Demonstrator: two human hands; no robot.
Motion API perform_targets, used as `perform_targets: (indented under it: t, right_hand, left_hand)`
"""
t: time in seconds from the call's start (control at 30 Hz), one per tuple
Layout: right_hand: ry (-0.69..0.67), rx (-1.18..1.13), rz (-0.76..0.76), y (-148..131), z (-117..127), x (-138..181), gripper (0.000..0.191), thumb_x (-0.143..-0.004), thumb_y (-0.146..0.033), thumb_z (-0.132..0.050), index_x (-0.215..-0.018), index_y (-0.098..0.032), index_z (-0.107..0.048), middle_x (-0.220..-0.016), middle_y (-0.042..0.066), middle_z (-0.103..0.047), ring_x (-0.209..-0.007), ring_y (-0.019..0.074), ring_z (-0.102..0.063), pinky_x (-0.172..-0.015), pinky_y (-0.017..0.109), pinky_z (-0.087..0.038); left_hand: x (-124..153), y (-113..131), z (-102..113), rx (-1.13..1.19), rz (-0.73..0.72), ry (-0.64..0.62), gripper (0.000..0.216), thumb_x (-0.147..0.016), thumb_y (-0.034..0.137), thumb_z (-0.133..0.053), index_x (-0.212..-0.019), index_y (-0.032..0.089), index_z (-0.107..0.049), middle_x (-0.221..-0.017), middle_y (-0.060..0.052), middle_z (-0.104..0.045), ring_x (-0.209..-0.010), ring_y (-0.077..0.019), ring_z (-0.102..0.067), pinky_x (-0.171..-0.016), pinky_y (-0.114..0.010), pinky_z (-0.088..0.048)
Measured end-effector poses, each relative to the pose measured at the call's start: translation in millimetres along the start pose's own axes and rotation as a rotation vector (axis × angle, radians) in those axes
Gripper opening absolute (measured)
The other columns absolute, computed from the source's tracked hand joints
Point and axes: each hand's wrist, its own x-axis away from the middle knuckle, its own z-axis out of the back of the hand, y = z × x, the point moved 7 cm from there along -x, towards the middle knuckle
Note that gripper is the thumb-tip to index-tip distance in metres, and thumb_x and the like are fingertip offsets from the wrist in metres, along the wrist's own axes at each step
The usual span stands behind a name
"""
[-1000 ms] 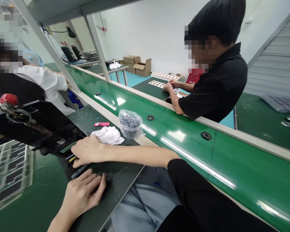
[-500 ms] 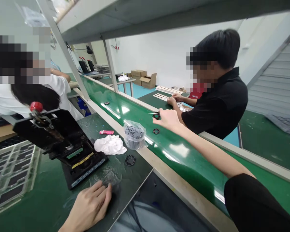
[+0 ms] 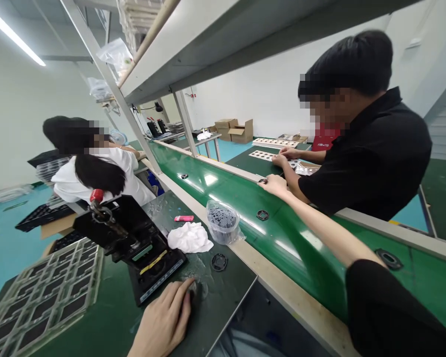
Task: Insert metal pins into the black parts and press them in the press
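Observation:
My right hand [image 3: 276,186] reaches over the far side of the green conveyor belt [image 3: 241,198]. Its fingers are closed on a small black round part [image 3: 262,181], and a thin pale stick juts out beside it. On the dark mat my left hand [image 3: 166,315] rests loosely curled, thumb and index finger slightly apart, with nothing visible in it. In front of it stands a black toggle press [image 3: 128,243] with a red knob. A black ring-shaped part [image 3: 219,262] lies on the mat near a clear bag of black parts [image 3: 223,223].
Black rings [image 3: 262,215] sit along the belt, one larger [image 3: 388,259] beside my forearm. A white cloth [image 3: 191,237], a pink item [image 3: 184,218] and a tray of dark parts [image 3: 44,297] surround the press. A co-worker [image 3: 367,129] handles perforated strips opposite; another person [image 3: 92,168] sits left. A shelf [image 3: 223,54] hangs overhead.
The view has swung left, shifting the scene rightward in the picture. My right hand still holds the black part, now nearer the belt's far rail. My left hand stays on the mat.

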Motion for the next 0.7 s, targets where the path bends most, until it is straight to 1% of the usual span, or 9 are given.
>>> perform_targets:
  t: [0.1,0.2,0.27,0.3,0.37,0.43,0.47,0.53,0.7]
  right_hand:
    - [-0.004,-0.034,0.060,19,-11,47,0.035,-0.106,-0.035,-0.047,-0.090,-0.016,-0.071,-0.084,0.009,-0.072,-0.085,0.0218,-0.070,-0.073,0.030,-0.046]
    - [-0.026,-0.052,0.142,42,-24,103,0.036,-0.101,-0.032,-0.048,-0.075,-0.019,-0.068,-0.072,0.007,-0.068,-0.074,0.0209,-0.066,-0.068,0.030,-0.041]
    - [-0.014,-0.072,0.227,51,-30,129,0.033,-0.099,-0.033,-0.051,-0.076,-0.020,-0.070,-0.072,0.007,-0.067,-0.076,0.0216,-0.065,-0.069,0.031,-0.042]
    - [0.000,-0.081,0.267,52,-32,136,0.030,-0.099,-0.035,-0.052,-0.083,-0.020,-0.073,-0.074,0.007,-0.068,-0.079,0.0225,-0.066,-0.070,0.031,-0.043]
    - [0.009,-0.082,0.309,52,-36,138,0.031,-0.099,-0.041,-0.056,-0.108,-0.018,-0.076,-0.080,0.009,-0.070,-0.084,0.0242,-0.067,-0.073,0.031,-0.045]
    - [-0.029,-0.058,0.303,47,-43,127,0.047,-0.098,-0.047,-0.061,-0.134,-0.018,-0.068,-0.088,0.010,-0.073,-0.088,0.0249,-0.068,-0.074,0.030,-0.046]
    - [-0.053,-0.046,0.300,44,-47,120,0.054,-0.098,-0.050,-0.063,-0.141,-0.018,-0.063,-0.092,0.010,-0.074,-0.091,0.0252,-0.069,-0.074,0.029,-0.046]
    - [-0.087,-0.028,0.306,36,-53,108,0.057,-0.096,-0.054,-0.065,-0.141,-0.019,-0.063,-0.095,0.011,-0.076,-0.093,0.0257,-0.071,-0.073,0.028,-0.045]
    - [-0.076,0.009,0.324,26,-56,96,0.041,-0.102,-0.051,-0.058,-0.120,-0.017,-0.074,-0.097,0.012,-0.077,-0.092,0.0251,-0.073,-0.071,0.027,-0.045]
  left_hand:
    - [0,4,-6,0.025,0.006,-0.026,0.031,-0.107,0.025,-0.040,-0.130,0.016,-0.060,-0.105,-0.009,-0.074,-0.091,-0.0210,-0.073,-0.078,-0.030,-0.060]
    - [-1,5,-10,0.061,0.005,-0.040,0.030,-0.106,0.026,-0.043,-0.130,0.019,-0.061,-0.110,-0.009,-0.074,-0.098,-0.0231,-0.072,-0.086,-0.033,-0.060]
    - [-2,4,-13,0.085,0.000,-0.039,0.030,-0.106,0.025,-0.044,-0.130,0.020,-0.061,-0.112,-0.009,-0.074,-0.100,-0.0227,-0.072,-0.088,-0.033,-0.060]
    - [-2,4,-14,0.100,-0.004,-0.043,0.030,-0.106,0.025,-0.044,-0.129,0.020,-0.061,-0.112,-0.008,-0.074,-0.101,-0.0224,-0.071,-0.088,-0.033,-0.059]
    - [-4,3,-16,0.119,-0.003,-0.047,0.029,-0.106,0.026,-0.044,-0.129,0.019,-0.061,-0.112,-0.008,-0.074,-0.101,-0.0220,-0.071,-0.089,-0.032,-0.059]
    - [-6,2,-17,0.100,0.011,-0.050,0.031,-0.106,0.027,-0.044,-0.131,0.018,-0.060,-0.115,-0.009,-0.073,-0.103,-0.0226,-0.071,-0.089,-0.033,-0.059]
    - [-7,3,-17,0.081,0.013,-0.051,0.032,-0.106,0.028,-0.044,-0.132,0.017,-0.059,-0.117,-0.010,-0.072,-0.104,-0.0232,-0.071,-0.090,-0.034,-0.059]
    - [-10,6,-17,0.044,0.001,-0.060,0.035,-0.107,0.030,-0.042,-0.136,0.017,-0.057,-0.123,-0.011,-0.071,-0.108,-0.0241,-0.071,-0.092,-0.035,-0.059]
    - [-28,18,-29,0.005,-0.057,-0.108,0.044,-0.108,0.035,-0.040,-0.148,0.018,-0.051,-0.140,-0.013,-0.064,-0.121,-0.0259,-0.066,-0.098,-0.037,-0.057]
